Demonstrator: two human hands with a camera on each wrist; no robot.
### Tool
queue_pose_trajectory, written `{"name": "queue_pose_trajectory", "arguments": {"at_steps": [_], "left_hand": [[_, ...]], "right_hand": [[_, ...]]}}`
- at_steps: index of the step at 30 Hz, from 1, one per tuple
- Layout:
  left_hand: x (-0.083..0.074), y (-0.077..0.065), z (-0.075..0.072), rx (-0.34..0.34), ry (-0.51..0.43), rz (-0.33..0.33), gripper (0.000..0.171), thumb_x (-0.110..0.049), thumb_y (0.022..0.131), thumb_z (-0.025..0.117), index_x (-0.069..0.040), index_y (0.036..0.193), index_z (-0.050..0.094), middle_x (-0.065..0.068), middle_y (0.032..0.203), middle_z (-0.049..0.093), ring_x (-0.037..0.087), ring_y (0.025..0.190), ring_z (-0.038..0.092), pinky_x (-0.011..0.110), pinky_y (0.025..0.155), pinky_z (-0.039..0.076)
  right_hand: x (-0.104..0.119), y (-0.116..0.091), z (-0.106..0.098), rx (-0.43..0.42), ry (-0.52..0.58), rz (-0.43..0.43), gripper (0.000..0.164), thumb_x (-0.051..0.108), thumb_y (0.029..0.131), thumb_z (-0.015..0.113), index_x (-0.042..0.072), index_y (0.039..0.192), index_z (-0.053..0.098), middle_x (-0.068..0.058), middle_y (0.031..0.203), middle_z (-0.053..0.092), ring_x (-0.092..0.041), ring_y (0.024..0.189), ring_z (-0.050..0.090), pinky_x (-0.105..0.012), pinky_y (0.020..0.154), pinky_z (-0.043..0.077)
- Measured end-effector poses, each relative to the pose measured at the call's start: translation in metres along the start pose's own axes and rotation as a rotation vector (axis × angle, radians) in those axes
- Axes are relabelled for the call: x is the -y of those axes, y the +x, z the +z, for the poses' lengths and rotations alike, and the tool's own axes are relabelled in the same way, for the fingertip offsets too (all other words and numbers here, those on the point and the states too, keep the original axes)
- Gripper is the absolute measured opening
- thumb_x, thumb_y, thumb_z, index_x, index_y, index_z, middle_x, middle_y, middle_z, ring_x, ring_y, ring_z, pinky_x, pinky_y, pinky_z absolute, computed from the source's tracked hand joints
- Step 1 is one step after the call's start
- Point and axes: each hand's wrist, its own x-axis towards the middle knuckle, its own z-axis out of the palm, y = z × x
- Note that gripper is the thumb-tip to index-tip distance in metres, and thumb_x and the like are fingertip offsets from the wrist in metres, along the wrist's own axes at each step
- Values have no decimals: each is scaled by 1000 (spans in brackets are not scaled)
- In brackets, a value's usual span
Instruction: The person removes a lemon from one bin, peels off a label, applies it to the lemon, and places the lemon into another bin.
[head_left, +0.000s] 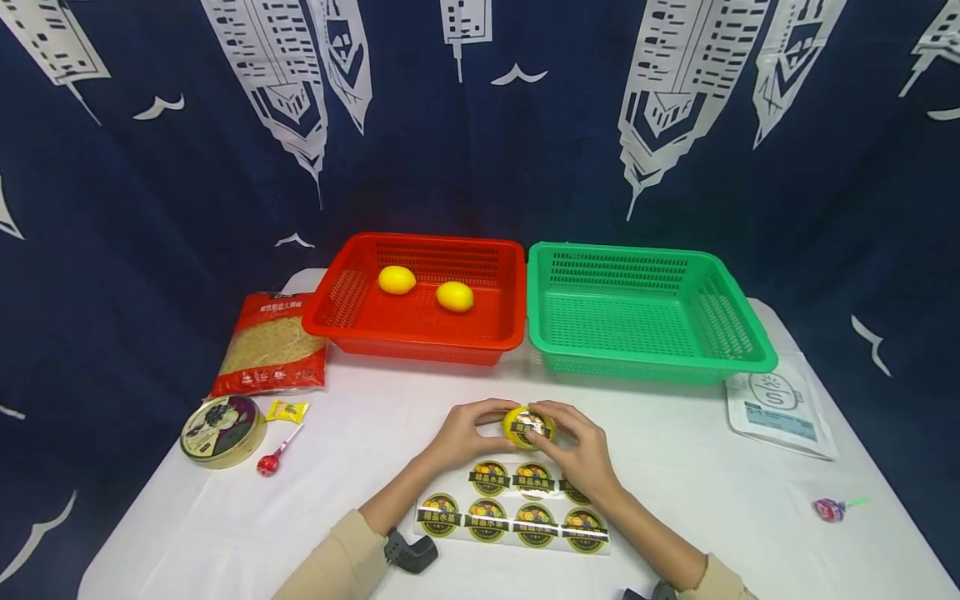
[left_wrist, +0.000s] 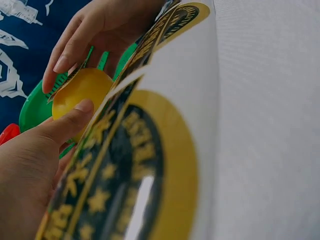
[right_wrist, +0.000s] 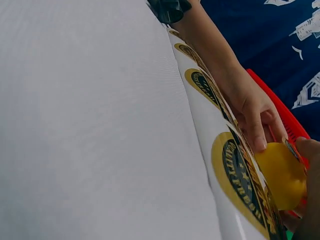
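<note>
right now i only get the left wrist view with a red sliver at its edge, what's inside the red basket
Observer: In the head view, the red basket holds two yellow fruits.
Operator: ok, i see the sticker on the held fruit almost edge-on, which way is its printed face turned
Observer: Upward: the head view shows its dark band and lettering.
Operator: and how many stickers in the row of the sticker sheet nearest the person
Observer: Four, side by side, as the head view shows.
</note>
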Motion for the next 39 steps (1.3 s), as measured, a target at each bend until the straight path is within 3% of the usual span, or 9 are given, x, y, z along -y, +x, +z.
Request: {"name": "queue_pose_trajectory", "arguments": {"at_steps": [4, 10, 17, 24, 30, 34, 39], "left_hand": [[-5, 0, -2, 8, -19, 9, 51, -4, 71, 78, 0, 119, 59, 12, 117, 61, 23, 105, 60, 36, 92, 46], [-7, 0, -2, 4, -19, 2, 52, -3, 71, 78, 0, 119, 59, 13, 117, 61, 24, 105, 60, 37, 92, 46], [24, 1, 7, -20, -12, 4, 56, -9, 69, 81, -8, 120, 60, 4, 117, 62, 19, 104, 60, 31, 92, 46], [29, 2, 5, 6, -9, 12, 54, -21, 71, 80, -16, 121, 60, -4, 117, 62, 9, 104, 59, 25, 92, 45], [24, 8, 2, 63, -104, -118, 36, -31, 82, 71, -19, 114, 61, -4, 113, 63, 10, 104, 59, 25, 91, 46], [19, 12, 2, 51, -135, -205, 32, -35, 82, 70, -19, 108, 62, -4, 110, 64, 10, 101, 60, 25, 89, 47], [15, 14, 4, 22, -149, -247, 29, -32, 79, 73, -17, 102, 62, -3, 106, 66, 10, 97, 62, 25, 86, 48]], "right_hand": [[-3, 0, 1, 22, 5, -10, 38, 12, 73, 78, 9, 109, 67, -11, 114, 62, -26, 108, 56, -21, 91, 45], [24, 5, -5, 10, -13, -44, 33, 1, 71, 78, -1, 102, 68, -18, 108, 62, -34, 101, 59, -17, 85, 46], [27, 6, -8, 32, -1, -57, 36, 0, 69, 78, -3, 103, 66, -19, 110, 62, -35, 102, 58, -23, 83, 50], [21, 6, -9, 69, 30, -77, 39, -2, 69, 78, -4, 105, 65, -22, 112, 61, -35, 103, 59, -32, 76, 54], [21, 8, -11, 78, 2, -100, 42, 0, 67, 80, -4, 106, 65, -21, 112, 61, -36, 102, 59, -28, 80, 51], [22, 8, -11, 95, 6, -92, 43, 0, 67, 80, -4, 107, 64, -21, 112, 61, -37, 102, 59, -27, 81, 51], [23, 8, -12, 121, 47, -67, 44, -2, 68, 79, -5, 108, 63, -21, 114, 60, -36, 104, 58, -29, 79, 52]]}}
